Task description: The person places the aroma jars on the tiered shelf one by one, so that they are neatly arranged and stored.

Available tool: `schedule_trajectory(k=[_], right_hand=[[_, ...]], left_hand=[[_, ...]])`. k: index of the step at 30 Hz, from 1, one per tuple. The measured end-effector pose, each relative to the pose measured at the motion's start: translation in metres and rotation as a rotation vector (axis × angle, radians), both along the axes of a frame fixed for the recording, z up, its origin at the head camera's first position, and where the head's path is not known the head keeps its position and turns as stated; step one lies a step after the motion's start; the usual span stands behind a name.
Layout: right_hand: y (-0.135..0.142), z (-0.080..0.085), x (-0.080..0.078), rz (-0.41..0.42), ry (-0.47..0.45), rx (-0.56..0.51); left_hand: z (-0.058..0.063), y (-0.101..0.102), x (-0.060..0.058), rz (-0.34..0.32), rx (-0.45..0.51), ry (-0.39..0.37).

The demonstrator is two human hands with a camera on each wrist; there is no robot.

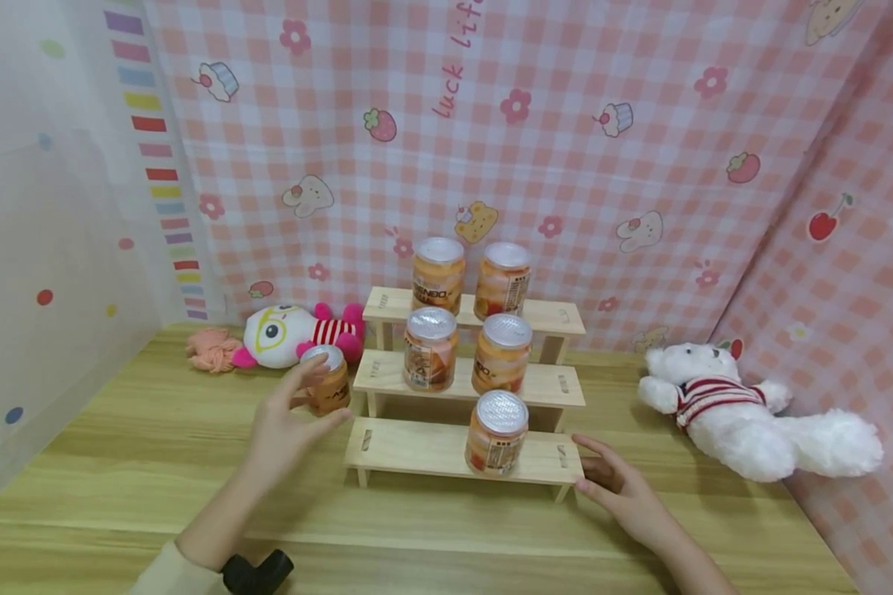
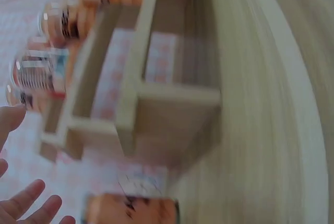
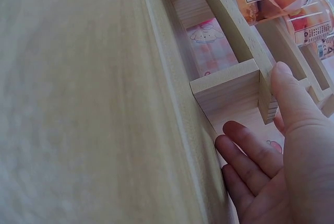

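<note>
A three-tier wooden stand (image 1: 409,442) stands on the table. Its top tier bears two jars with silvery lids and orange contents, one at left (image 1: 437,277) and one at right (image 1: 504,283). Two more jars, left (image 1: 430,351) and right (image 1: 502,355), are on the middle tier. One jar (image 1: 497,434) sits right of centre on the lowest. Left of the stand, a jar (image 1: 333,390) stands on the table. My left hand (image 1: 286,426) is beside that jar, fingers spread in the left wrist view. My right hand (image 1: 625,492) has its thumb (image 3: 292,85) at the lowest tier's right end, fingers loosely bent.
A pink and white doll (image 1: 283,335) lies behind the left jar. On the right, a white plush bear (image 1: 737,405) in a striped sweater lies by the checked curtain (image 1: 565,165). A black object (image 1: 259,572) shows by the left sleeve (image 1: 174,570).
</note>
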State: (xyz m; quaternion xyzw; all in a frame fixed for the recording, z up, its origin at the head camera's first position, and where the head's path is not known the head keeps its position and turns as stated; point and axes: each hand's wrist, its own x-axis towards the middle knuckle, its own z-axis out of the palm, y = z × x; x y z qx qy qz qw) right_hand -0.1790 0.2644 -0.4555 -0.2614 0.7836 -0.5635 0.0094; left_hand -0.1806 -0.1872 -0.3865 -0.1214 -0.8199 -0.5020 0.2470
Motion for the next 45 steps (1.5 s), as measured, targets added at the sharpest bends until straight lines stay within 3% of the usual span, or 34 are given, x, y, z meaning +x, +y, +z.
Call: schedule_trajectory(k=[8, 17, 26, 35, 45], right_hand=[[0.001, 0.0, 0.0, 0.006, 0.008, -0.003], [0.002, 0.001, 0.0, 0.003, 0.002, 0.003], [0.001, 0.001, 0.001, -0.007, -0.004, 0.012], [0.002, 0.0, 0.001, -0.004, 0.005, 0.014], [0.001, 0.001, 0.001, -0.019, 0.0, 0.025]], left_hand=[[-0.01, -0.02, -0.017, 0.041, -0.003, -0.057], [-0.018, -0.027, -0.035, 0.059, 0.023, -0.115], [-0.037, -0.029, -0.056, 0.023, 0.097, -0.156], [-0.045, -0.03, -0.06, 0.003, 0.128, -0.224], [-0.049, -0.033, -0.062, 0.03, 0.195, -0.209]])
